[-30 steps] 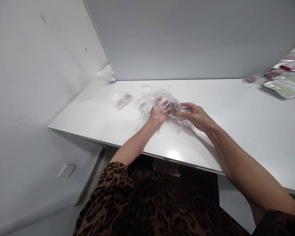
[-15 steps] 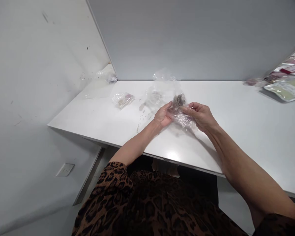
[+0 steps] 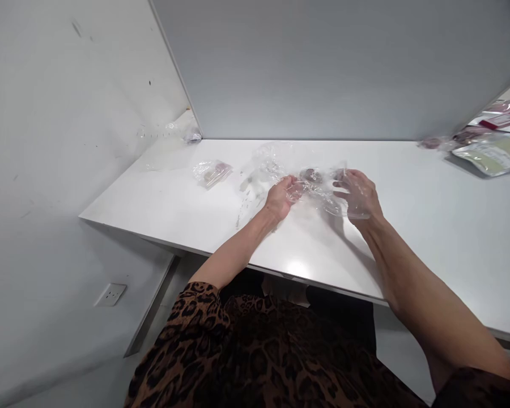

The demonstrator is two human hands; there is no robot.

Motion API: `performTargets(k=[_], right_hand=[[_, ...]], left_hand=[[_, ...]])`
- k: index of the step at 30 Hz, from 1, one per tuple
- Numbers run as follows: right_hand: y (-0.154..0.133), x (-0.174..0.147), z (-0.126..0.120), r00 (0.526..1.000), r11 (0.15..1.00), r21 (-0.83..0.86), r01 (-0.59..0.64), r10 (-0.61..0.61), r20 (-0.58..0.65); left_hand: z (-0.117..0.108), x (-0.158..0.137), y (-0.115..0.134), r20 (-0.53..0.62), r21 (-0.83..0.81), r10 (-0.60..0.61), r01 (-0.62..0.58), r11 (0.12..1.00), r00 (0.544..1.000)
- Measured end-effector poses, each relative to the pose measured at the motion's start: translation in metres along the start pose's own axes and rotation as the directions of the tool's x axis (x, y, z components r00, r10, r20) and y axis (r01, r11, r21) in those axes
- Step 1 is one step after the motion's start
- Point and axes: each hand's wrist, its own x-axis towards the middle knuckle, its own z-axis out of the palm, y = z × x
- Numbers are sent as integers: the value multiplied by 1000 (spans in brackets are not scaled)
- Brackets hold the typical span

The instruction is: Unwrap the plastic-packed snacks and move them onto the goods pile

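My left hand (image 3: 281,196) is closed on a crumpled clear plastic bag (image 3: 328,201) above the white table. A small dark brown lump (image 3: 311,175) shows through the plastic beside my left fingertips; what it is I cannot make out. My right hand (image 3: 360,195) has its fingers spread apart, with the clear film stretched over it. Whether that hand is inside the bag or behind it, I cannot tell. Just behind my left hand, another piece of clear plastic (image 3: 268,157) lies on the table with brownish wet smears near it.
A small clear packet with pale and pink contents (image 3: 213,173) lies to the left on the white table (image 3: 161,198). At the far right are a green-and-silver pouch (image 3: 493,154) and pinkish packets (image 3: 433,142). A grey panel (image 3: 314,73) rises along the back edge.
My right hand has gone from pinching the bag near the dark lump to spread fingers under its film, slightly farther right. The bag is pulled out wider; the left hand keeps its hold.
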Motion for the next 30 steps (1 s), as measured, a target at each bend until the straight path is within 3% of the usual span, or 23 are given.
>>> performTargets(k=[2,4,6,10,13,16,18,22,27,28,30], right_hand=[[-1,5,-6,986,1000,-5,-5,4,-165],[-5,9,-12,937,1000,-5,29,-29,-349],[-9,11,-16,914,996,-10,92,-88,-397],[-6,9,-13,972,978,-142,154,-176,-156],[4,6,-7,986,935,-320,152,-165,-15],[8,8,-5,998,907,-418,55,-47,29],[2,11,-7,1000,936,-352,-4,8,10],[-20,17,-21,980,993,-65,-98,85,-179],[-29,26,-37,913,988,43,-150,155,-378],[-28,27,-39,889,992,29,-121,122,-440],[-28,25,-38,835,994,-103,47,-96,-542]], left_hand=[[2,0,1,-44,25,20,-19,1000,999],[3,-1,4,-59,19,26,-25,1000,998],[4,-4,7,-28,-18,14,-14,1000,1000],[5,-10,13,72,-92,22,-16,996,997],[4,-11,14,95,-101,45,-36,994,994],[3,-9,16,95,-126,72,-60,990,993],[3,-8,19,69,-145,82,-71,987,994],[1,-8,28,-56,-139,81,-89,986,995],[0,-10,29,-68,-92,-8,2,996,998],[0,-10,27,-67,-91,-26,20,996,997],[-1,-11,24,-63,-81,-43,38,996,997]])
